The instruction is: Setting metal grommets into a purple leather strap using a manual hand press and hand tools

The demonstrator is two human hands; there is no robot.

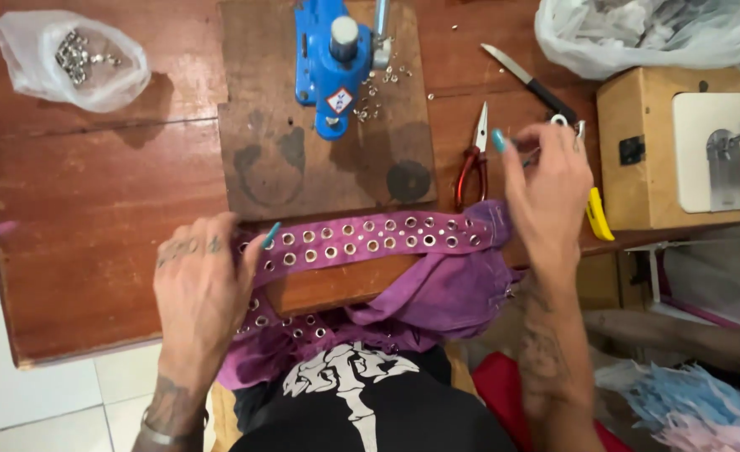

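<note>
The step in hand appears to be positioning: the purple fabric strip studded with two rows of silver metal eyelets is stretched flat along the near edge of the dark wooden board. The left hand presses the strip's left end, fingers closed down on the cloth. The right hand pins the strip's right end beneath its heel, fingers raised and spread, gripping nothing. The strip therefore lies between both hands, touching each. The blue hand-operated eyelet press stands beyond the grip, with loose silver eyelets beside it. Red-handled pliers lie just left of the right hand. The next move likely calls for holding the strip taut and aligned.
</note>
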